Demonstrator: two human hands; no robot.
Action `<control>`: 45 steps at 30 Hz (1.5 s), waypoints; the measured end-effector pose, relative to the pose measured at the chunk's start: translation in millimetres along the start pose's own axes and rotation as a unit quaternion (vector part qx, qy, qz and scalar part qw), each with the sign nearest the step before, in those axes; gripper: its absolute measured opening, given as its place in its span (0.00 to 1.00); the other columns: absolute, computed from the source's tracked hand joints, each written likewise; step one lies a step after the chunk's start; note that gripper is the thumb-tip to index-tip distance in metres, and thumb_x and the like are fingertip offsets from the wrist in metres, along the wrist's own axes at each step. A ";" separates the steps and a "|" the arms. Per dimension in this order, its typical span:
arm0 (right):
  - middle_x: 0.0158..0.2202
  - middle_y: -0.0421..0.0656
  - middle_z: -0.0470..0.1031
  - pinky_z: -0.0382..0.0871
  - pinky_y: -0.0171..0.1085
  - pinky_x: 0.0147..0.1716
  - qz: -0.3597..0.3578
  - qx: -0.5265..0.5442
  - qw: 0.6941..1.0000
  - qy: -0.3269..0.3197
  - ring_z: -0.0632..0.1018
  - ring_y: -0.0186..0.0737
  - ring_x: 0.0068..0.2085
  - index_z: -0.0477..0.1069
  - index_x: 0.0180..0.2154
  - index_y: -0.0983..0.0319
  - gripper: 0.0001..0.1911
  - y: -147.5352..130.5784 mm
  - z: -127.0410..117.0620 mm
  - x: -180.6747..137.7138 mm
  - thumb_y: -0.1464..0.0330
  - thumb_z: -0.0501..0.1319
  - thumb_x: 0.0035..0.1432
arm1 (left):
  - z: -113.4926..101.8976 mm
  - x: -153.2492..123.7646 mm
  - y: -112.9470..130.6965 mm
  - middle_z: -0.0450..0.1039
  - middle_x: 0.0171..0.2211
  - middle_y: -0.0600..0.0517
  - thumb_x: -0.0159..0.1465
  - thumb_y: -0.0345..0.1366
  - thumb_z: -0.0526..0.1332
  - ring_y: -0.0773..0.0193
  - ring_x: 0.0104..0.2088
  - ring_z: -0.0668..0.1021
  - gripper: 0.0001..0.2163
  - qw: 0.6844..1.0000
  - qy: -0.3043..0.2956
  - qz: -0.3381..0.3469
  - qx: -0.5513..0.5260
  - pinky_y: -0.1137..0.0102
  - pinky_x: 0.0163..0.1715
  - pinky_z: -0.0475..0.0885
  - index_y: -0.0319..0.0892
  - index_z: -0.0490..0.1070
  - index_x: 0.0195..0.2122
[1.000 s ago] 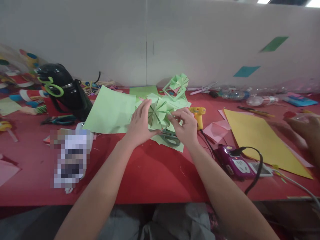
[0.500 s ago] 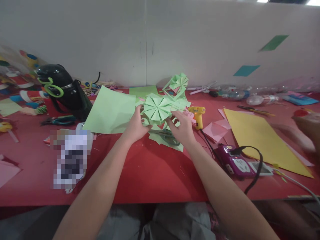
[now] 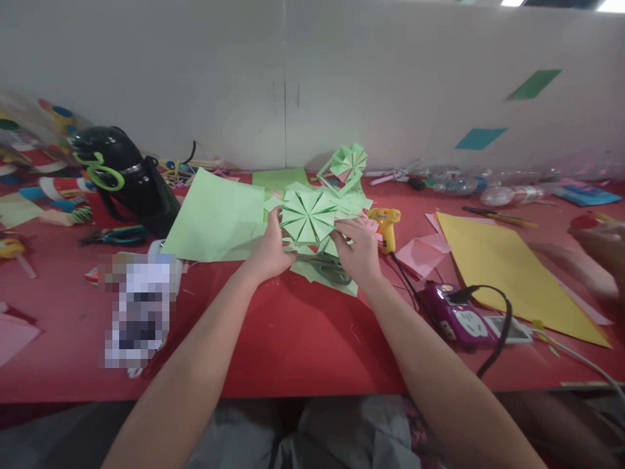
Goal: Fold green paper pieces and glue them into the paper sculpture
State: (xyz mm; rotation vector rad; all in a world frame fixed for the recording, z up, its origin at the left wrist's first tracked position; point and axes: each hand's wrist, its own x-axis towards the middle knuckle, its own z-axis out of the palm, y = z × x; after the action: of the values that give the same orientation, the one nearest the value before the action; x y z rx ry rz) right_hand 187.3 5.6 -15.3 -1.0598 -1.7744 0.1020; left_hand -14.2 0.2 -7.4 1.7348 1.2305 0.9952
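A round green folded-paper rosette, with creases fanning out from its centre, is held up between my hands. My left hand grips its left edge, thumb below and fingers curled behind. On the opposite edge, my right hand pinches the rosette with thumb and fingers. Beneath it, scissors lie on green paper scraps, partly hidden by my right hand. Behind stands another green folded-paper piece. A large light-green sheet lies left of my left hand.
A yellow glue gun stands right of my right hand, its cord running toward a purple power socket. Yellow paper lies further right, near another person's hand. A black bottle and a blurred-out phone are at left.
The rosette has shifted very slightly right and tilted up toward me. Both hands keep their hold on it. The other person's hand at right has moved a little.
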 end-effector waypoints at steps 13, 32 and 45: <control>0.29 0.42 0.71 0.64 0.38 0.30 0.034 0.049 0.998 -0.007 0.70 0.39 0.32 0.66 0.27 0.59 0.07 -0.7 0.4 1.2 0.72 0.56 0.57 | -1.9 5.1 -0.7 0.64 0.58 0.43 0.60 0.29 0.60 0.53 0.59 0.70 0.29 0.994 0.042 -0.010 -0.096 0.55 0.57 0.68 0.48 0.53 0.61; 0.41 0.45 0.79 0.71 0.44 0.35 0.011 0.048 0.999 0.007 0.76 0.43 0.38 0.76 0.37 0.57 0.05 6.9 6.1 -3.2 0.67 0.62 0.58 | -2.9 8.4 -11.4 0.72 0.42 0.49 0.60 0.29 0.58 0.59 0.38 0.76 0.22 0.994 0.088 -0.038 -0.058 0.52 0.52 0.69 0.47 0.58 0.56; 0.40 0.45 0.76 0.71 0.43 0.37 0.026 -0.019 0.996 0.079 0.76 0.41 0.37 0.73 0.43 0.58 0.10 -2.5 -32.4 12.9 0.62 0.60 0.61 | -2.8 13.1 -5.7 0.73 0.46 0.48 0.54 0.27 0.60 0.58 0.46 0.78 0.23 0.956 0.092 -0.087 -0.264 0.57 0.50 0.73 0.46 0.59 0.50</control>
State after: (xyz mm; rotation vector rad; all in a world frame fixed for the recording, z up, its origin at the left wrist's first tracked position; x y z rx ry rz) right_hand 210.3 0.5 10.6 -1.1102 -1.6125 0.0156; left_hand -15.7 14.6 -9.4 1.1220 1.0797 1.2619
